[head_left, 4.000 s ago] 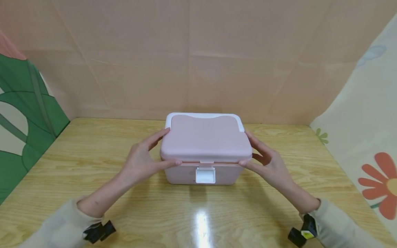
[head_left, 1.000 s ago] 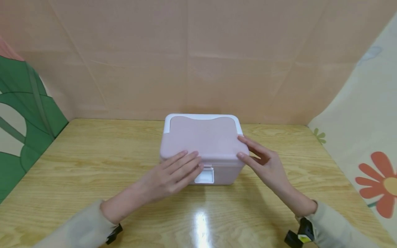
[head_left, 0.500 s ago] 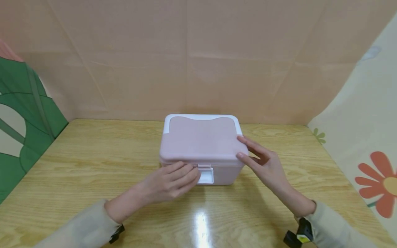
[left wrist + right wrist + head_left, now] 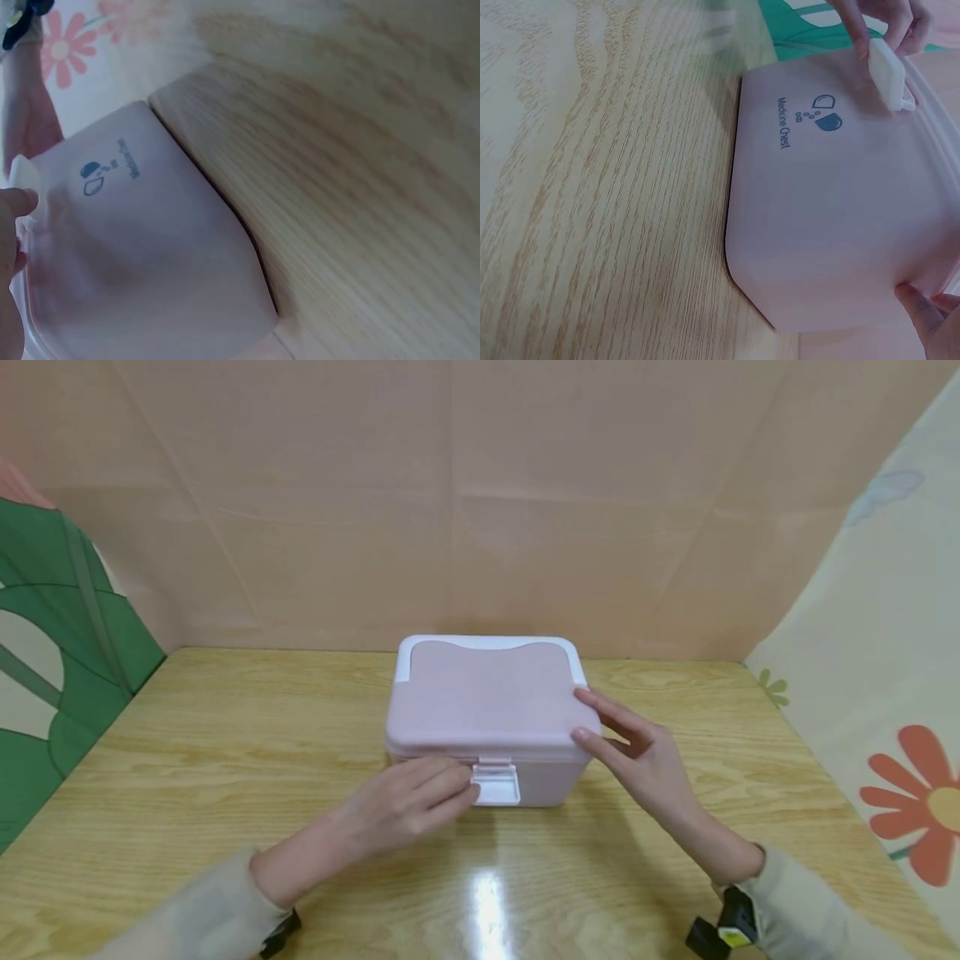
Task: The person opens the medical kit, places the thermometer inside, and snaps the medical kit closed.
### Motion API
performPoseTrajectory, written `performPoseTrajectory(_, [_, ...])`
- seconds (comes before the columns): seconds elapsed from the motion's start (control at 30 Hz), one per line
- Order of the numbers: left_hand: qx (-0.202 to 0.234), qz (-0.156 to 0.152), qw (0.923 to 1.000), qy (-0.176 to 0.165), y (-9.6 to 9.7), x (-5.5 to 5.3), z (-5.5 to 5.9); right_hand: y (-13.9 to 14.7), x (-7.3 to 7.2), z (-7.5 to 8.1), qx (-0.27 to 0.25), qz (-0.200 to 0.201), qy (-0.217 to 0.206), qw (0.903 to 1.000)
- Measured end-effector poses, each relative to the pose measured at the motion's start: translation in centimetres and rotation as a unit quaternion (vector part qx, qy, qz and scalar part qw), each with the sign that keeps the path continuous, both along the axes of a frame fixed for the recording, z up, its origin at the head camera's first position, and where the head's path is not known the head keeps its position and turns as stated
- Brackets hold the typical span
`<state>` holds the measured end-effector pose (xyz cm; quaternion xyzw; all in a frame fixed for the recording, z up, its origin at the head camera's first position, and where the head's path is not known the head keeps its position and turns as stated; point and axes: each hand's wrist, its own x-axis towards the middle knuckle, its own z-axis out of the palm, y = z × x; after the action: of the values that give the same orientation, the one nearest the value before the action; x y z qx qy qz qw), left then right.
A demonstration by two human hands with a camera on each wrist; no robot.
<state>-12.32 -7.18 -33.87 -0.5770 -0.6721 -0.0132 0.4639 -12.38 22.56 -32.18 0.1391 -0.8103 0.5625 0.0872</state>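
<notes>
A pale pink medicine chest (image 4: 487, 706) with a closed lid and a white handle (image 4: 483, 641) folded flat stands on the table. Its front reads "Medicine Chest" beside a pill print (image 4: 826, 112) in the right wrist view. My left hand (image 4: 408, 800) pinches the left edge of the white latch (image 4: 887, 75) at the front, with thumb and curled fingers. The latch stands tilted out from the chest's front. My right hand (image 4: 648, 756) holds the lid's right front corner, thumb and index finger spread over it. The chest's contents are hidden under the lid.
A wood-grain table (image 4: 262, 727) carries the chest near its far edge. Behind hangs a plain beige cloth (image 4: 450, 510). Printed cloths with green leaves (image 4: 82, 610) and a red flower (image 4: 918, 802) stand at the left and right sides.
My left hand has gone from the lid's left side to the front latch, its fingers sliding down off the lid and curling. The latch now tilts outward. My right hand stays at the corner.
</notes>
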Motion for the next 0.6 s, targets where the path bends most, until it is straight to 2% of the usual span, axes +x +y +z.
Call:
performPoseTrajectory(0.07, [0.023,-0.010,0.9983,-0.052,0.1,0.2,-0.1,0.0,0.0,0.0,0.001,0.000,0.000,1.0000])
performPoseTrajectory(0.17, [0.056,-0.019,0.9903,-0.125,0.2,0.6,-0.1,0.0,0.0,0.0,0.003,-0.001,0.000,1.0000])
performPoseTrajectory(0.23, [0.070,-0.019,0.9850,-0.157,0.2,0.8,-0.1,0.0,0.0,0.1,0.004,-0.002,0.000,1.0000])
performPoseTrajectory(0.6, [0.079,0.008,0.9687,-0.235,0.2,1.6,0.1,-0.1,0.0,0.1,0.002,-0.006,-0.002,1.0000])
